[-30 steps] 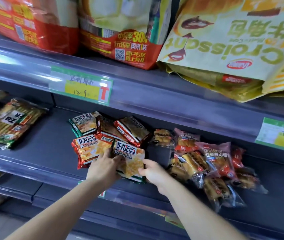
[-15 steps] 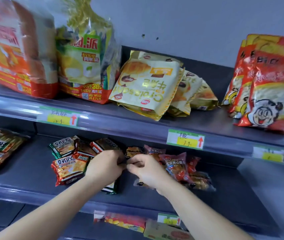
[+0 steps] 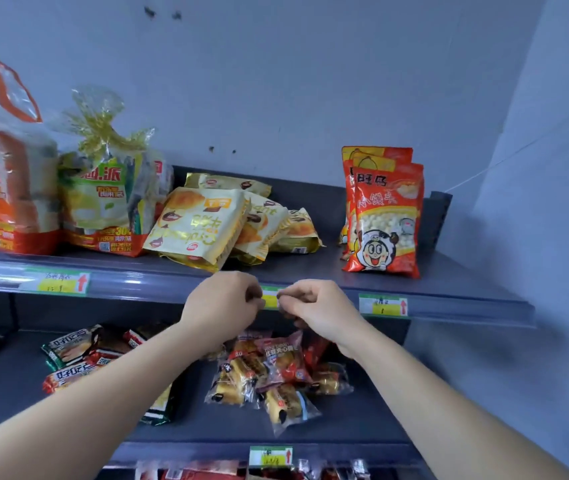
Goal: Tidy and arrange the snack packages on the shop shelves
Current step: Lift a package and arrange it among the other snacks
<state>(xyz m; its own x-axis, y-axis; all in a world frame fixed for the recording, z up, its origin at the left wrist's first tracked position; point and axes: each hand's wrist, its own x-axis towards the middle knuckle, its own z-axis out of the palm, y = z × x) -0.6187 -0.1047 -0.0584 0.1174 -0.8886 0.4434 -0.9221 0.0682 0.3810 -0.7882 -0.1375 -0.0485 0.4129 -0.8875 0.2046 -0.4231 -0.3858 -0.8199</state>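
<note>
Croissant packs [image 3: 200, 230] yellow; cartoon-face bag [image 3: 385, 220] red-orange; shelf [image 3: 449, 271] grey-blue; price tag [image 3: 383, 304] green-yellow, red arrow.

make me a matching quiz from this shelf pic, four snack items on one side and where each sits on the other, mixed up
Things
1. red cartoon-face bags
2. yellow croissant bags
3. clear-wrapped bread rolls
4. cracker packs

Places
A. lower shelf, left side
B. upper shelf, far right, standing upright
C. lower shelf, middle, in a loose pile
D. upper shelf, middle, leaning over

Pairs: 1-B, 2-D, 3-C, 4-A
</note>
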